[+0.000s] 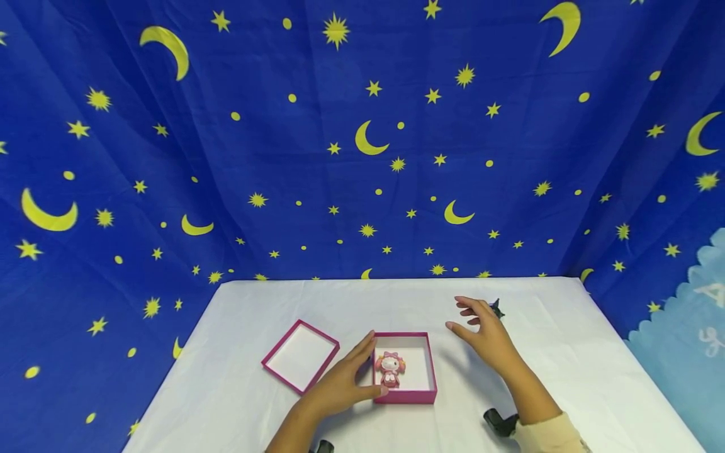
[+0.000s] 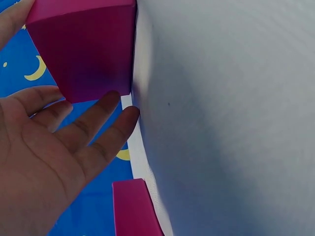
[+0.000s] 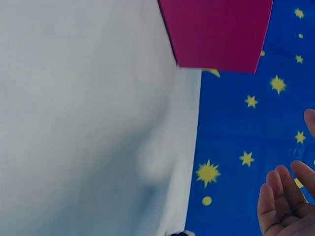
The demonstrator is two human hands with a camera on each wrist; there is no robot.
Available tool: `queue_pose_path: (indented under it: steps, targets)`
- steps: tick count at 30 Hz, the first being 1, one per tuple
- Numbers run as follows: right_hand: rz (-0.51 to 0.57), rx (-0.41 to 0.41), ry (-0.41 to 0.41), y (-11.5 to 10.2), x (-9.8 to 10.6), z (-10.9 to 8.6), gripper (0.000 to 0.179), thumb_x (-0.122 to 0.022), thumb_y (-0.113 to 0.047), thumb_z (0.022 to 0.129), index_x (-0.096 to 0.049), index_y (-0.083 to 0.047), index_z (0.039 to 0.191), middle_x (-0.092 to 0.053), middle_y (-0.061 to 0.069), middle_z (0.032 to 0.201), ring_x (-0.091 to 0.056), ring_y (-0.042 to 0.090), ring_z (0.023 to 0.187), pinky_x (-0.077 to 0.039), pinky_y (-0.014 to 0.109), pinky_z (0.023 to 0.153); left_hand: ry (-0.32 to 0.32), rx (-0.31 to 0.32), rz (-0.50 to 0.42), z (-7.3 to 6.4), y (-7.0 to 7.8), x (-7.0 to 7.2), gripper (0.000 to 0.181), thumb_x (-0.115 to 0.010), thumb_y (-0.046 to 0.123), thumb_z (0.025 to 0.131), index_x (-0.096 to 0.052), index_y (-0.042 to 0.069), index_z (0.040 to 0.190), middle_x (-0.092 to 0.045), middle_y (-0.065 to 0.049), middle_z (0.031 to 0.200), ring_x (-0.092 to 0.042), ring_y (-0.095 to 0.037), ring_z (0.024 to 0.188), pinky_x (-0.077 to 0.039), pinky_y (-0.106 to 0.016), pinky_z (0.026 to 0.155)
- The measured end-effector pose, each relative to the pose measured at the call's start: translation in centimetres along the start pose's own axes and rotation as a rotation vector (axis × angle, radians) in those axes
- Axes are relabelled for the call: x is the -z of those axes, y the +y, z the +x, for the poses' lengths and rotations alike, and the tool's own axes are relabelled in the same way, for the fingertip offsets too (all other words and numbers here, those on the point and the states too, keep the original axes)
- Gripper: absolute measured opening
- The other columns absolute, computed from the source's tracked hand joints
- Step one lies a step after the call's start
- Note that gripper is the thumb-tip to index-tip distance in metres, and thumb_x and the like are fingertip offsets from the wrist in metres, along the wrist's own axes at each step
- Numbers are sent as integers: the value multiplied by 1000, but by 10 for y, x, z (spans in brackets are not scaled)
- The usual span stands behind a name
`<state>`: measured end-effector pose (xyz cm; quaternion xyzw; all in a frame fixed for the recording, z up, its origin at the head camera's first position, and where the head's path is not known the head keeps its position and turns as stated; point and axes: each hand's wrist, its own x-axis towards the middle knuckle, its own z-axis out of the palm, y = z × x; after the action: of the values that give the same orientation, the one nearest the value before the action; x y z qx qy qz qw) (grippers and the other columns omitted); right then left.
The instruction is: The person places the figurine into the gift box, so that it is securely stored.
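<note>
A pink open box (image 1: pixel 404 397) with a white inside stands upright on the table. A small pink figurine (image 1: pixel 391 370) with a bow and orange hair sits at the left inside it. My left hand (image 1: pixel 342 384) holds the box by its left side, thumb at the front corner and fingers at the back corner; the left wrist view shows this hand (image 2: pixel 54 142) beside the pink wall. Off to the right, my right hand (image 1: pixel 487 333) hovers above the table with fingers loosely bent and nothing between them. Behind it a dark pointed object (image 1: pixel 498 308) is partly hidden.
The box's lid (image 1: pixel 303 355) lies inside up on the table, left of the box. White cloth covers the table (image 1: pixel 249 308). A blue curtain (image 1: pixel 317 176) with yellow moons and stars hangs behind and at the sides. Black wrist devices (image 1: pixel 501 422) show near the forearms.
</note>
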<state>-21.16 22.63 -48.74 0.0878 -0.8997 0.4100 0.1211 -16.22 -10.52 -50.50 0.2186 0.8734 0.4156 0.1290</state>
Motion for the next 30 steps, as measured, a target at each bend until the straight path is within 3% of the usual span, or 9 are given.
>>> queue_pose_path:
  steps: [6, 12, 18, 25, 30]
  targets:
    - [16, -76, -23, 15, 7, 7, 66, -78, -30, 90, -51, -5, 145, -57, 18, 133, -58, 32, 120, -52, 48, 99, 3, -2, -3, -1, 2, 1, 98, -76, 53, 85, -24, 19, 162, -11, 13, 171, -20, -32, 157, -21, -59, 125]
    - [23, -135, -40, 24, 15, 11, 73, -76, -35, 91, -44, -5, 150, -48, 23, 141, -52, 40, 125, -47, 56, 105, 2, 10, -5, -1, 2, 2, 98, -76, 53, 85, -25, 20, 162, -11, 12, 171, -20, -30, 157, -20, -57, 126]
    - [-34, -204, -56, 32, 26, 15, 84, -74, -46, 90, -37, -7, 155, -36, 27, 152, -38, 48, 140, -32, 68, 116, -2, 15, -6, -1, 3, 2, 98, -76, 53, 85, -24, 20, 162, -10, 15, 170, -20, -30, 157, -21, -58, 126]
    - [-69, -232, -43, 45, 33, 19, 91, -76, -43, 89, -30, -4, 157, -27, 33, 156, -29, 53, 145, -27, 71, 117, -4, 13, -10, 0, 3, 2, 99, -76, 54, 84, -24, 20, 162, -10, 14, 171, -19, -30, 157, -20, -58, 126]
    - [-69, -315, -36, 52, 36, 22, 101, -76, -43, 89, -18, -2, 160, -26, 34, 155, -30, 53, 144, -27, 69, 118, -6, 15, -4, 0, 2, 2, 100, -76, 56, 84, -24, 20, 162, -9, 16, 170, -19, -30, 157, -20, -58, 126]
